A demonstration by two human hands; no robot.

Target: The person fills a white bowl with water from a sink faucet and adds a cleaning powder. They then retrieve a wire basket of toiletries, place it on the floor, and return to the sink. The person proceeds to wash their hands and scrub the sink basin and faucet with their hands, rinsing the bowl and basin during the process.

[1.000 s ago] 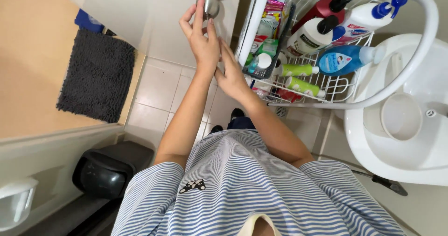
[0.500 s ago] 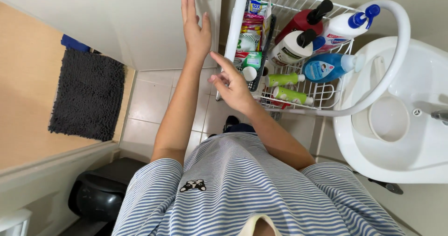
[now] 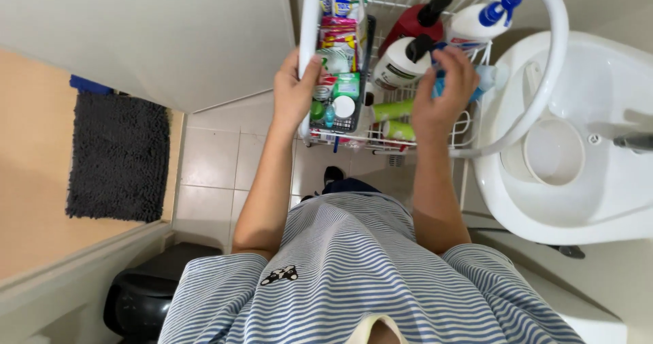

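The right hand (image 3: 443,92) covers most of a blue bottle (image 3: 484,78), so only a pale blue edge and part of the label show past the fingers; the fingers curl over it, and whether they actually clamp it is hard to tell. The left hand (image 3: 294,92) is closed around the rack (image 3: 309,38), gripping its thick white tube rim, thumb over the top. The rack is white wire with a smooth tubular frame that loops round toward the basin (image 3: 578,201), and its top is cut off by the picture's edge. Inside, packed tight, stand a red bottle (image 3: 408,24) with a black pump, a white bottle (image 3: 398,65) with a black cap, and a white spray bottle (image 3: 473,21) with a blue trigger. Two green tubes (image 3: 394,109) lie below them. Small packets (image 3: 340,31) fill the left compartment, too crowded to sort out. A shaggy dark mat (image 3: 119,157) lies on the tiled floor.
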